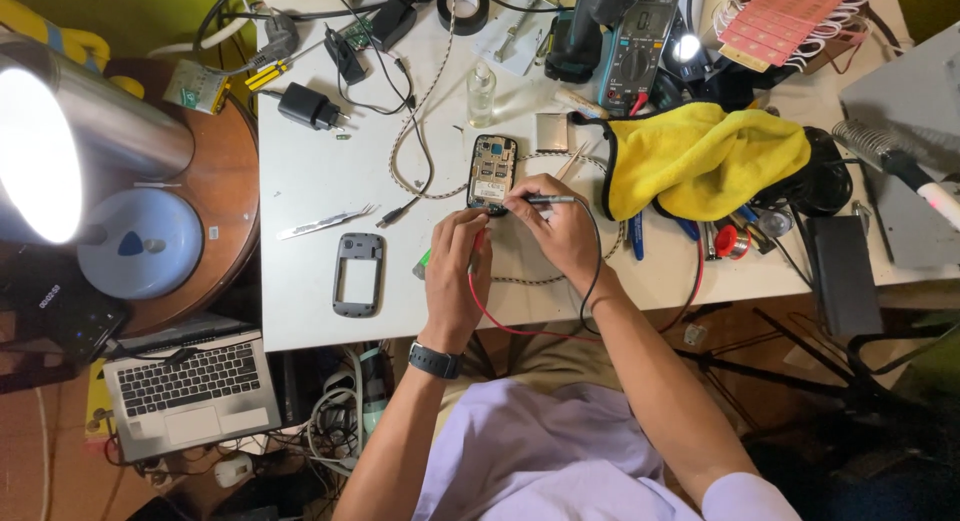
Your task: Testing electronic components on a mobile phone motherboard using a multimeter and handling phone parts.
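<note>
Back frame (358,274) off at 8 o'clock; my right hand (560,231) pinches black probe (545,199), left hand (455,256) pinches red probe (478,243), on opened phone (492,171), testing unfinished.

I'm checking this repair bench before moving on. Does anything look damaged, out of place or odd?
The phone lies opened, its insides bare, and its grey frame sits apart to the left. The left hand and right hand hold probes against the phone's lower edge. A yellow cloth is heaped over tools.

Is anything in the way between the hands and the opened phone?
Nothing visible. The left hand and right hand are already at the bottom end of the opened phone, the right one holding a black probe against it.
</note>
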